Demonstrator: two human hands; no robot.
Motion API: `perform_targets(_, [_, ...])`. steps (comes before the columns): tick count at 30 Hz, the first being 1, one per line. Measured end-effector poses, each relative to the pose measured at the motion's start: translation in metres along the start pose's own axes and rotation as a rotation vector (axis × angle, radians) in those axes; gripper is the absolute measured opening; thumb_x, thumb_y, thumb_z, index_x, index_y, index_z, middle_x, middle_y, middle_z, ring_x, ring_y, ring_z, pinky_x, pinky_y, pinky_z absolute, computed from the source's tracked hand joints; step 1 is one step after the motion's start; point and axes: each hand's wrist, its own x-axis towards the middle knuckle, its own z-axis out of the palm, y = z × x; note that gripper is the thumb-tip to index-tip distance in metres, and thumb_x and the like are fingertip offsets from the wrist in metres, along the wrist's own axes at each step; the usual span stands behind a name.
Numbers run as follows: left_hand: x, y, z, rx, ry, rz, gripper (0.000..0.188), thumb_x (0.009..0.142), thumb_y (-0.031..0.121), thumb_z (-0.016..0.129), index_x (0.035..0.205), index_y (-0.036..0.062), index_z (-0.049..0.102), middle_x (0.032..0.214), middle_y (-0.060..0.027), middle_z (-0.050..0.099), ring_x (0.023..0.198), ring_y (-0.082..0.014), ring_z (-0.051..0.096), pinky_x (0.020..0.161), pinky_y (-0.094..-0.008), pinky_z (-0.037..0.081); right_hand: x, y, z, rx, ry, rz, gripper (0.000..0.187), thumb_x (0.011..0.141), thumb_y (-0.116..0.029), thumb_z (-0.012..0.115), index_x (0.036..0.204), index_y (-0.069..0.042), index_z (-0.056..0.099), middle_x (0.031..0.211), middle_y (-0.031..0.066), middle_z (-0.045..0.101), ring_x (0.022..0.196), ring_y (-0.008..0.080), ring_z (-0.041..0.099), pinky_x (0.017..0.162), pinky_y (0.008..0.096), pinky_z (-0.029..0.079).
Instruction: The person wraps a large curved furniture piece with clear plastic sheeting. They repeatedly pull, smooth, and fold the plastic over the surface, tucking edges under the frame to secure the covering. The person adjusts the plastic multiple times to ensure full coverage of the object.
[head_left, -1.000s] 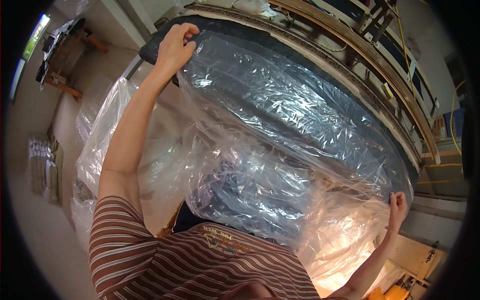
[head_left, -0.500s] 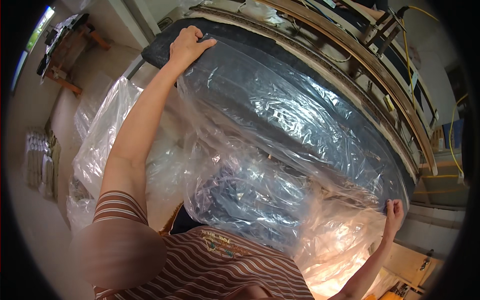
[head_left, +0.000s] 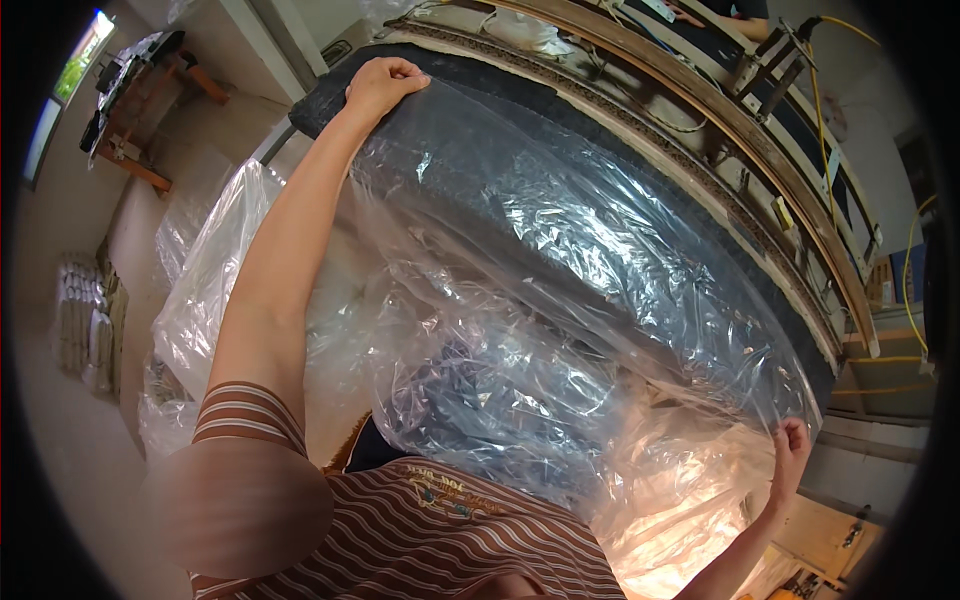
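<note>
A wide sheet of clear plastic film (head_left: 590,235) lies over the dark work surface (head_left: 470,75) and hangs down its near side toward my lap. With thumb and fingers pinched, my left hand (head_left: 380,90) grips the film's far left corner. My right hand (head_left: 791,445) pinches the film's edge at the right end of the surface. Between the two hands the sheet is spread, wrinkled and glossy with reflections. Its lower part bunches in front of my striped shirt.
Beyond the dark surface run long wooden rails (head_left: 700,110) with yellow cords (head_left: 822,130). Another person's arm (head_left: 735,20) shows at the far top. More crumpled film (head_left: 215,265) hangs at left, near an orange-legged table (head_left: 140,165) and stacked bundles (head_left: 90,320).
My right hand has shifted slightly down, still on the film. The left thumb has closed in against the fingers. The whole view has moved a little.
</note>
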Motion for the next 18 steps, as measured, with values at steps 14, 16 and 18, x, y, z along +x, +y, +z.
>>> perform_targets(14, [0.104, -0.149, -0.051, 0.635, 0.153, 0.105, 0.05, 0.083, 0.052, 0.059, 0.106, 0.0094, 0.07, 0.1, -0.0107, 0.07, 0.094, -0.0256, 0.065, 0.085, -0.036, 0.048, -0.103, 0.019, -0.003, 0.143, -0.366, 0.432, 0.024, 0.089, -0.031, 0.059, 0.09, -0.007, 0.064, 0.079, -0.0064, 0.058, 0.073, 0.0048, 0.049, 0.067, 0.0214, 0.041])
perform_targets(16, [0.125, -0.158, -0.047, 0.571, 0.138, 0.112, 0.051, 0.082, 0.055, 0.06, 0.106, 0.012, 0.071, 0.102, -0.0086, 0.07, 0.095, -0.0268, 0.065, 0.083, -0.0366, 0.048, -0.108, 0.037, -0.009, 0.183, -0.259, 0.503, 0.025, 0.09, -0.031, 0.058, 0.096, -0.007, 0.064, 0.088, -0.0036, 0.059, 0.081, 0.0064, 0.051, 0.075, 0.0233, 0.043])
perform_targets(18, [0.113, -0.137, -0.019, 0.516, 0.117, 0.133, 0.047, 0.082, 0.052, 0.062, 0.105, 0.013, 0.071, 0.102, -0.0071, 0.07, 0.094, -0.0263, 0.065, 0.082, -0.0357, 0.048, -0.132, 0.022, -0.001, 0.214, -0.26, 0.312, 0.03, 0.088, -0.03, 0.059, 0.106, -0.006, 0.063, 0.103, 0.0, 0.059, 0.096, 0.0114, 0.051, 0.087, 0.0278, 0.042])
